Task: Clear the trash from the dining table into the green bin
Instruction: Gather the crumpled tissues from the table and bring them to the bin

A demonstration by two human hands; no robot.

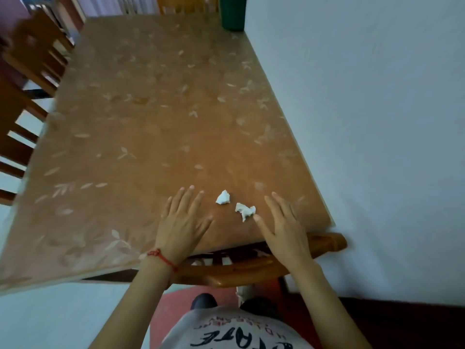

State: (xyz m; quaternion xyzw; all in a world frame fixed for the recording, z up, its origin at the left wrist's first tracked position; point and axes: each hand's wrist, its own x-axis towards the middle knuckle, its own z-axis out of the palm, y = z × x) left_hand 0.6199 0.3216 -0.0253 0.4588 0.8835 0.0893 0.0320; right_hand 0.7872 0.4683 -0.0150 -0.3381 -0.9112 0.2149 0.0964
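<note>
Hands lay flat near the dining table's [151,152] close edge, fingers straight, holding nothing: left hand [182,221], right hand [283,226]. Between them sat two crumpled white paper scraps [223,197] [244,210]. Far off, the green bin [232,12] stood at the table's right corner.

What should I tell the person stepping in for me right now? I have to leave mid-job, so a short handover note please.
Left hand: open, fingers spread flat over the table, holding nothing.
Right hand: open, also empty, its thumb close to the nearer paper scrap.
Trash: two crumpled white paper scraps lie between the hands near the table's near edge, one farther, one nearer.
Green bin: far end of the table, by the wall.
Done: neither scrap is picked up yet.
Left: pick up both scraps and drop them into the bin.
</note>
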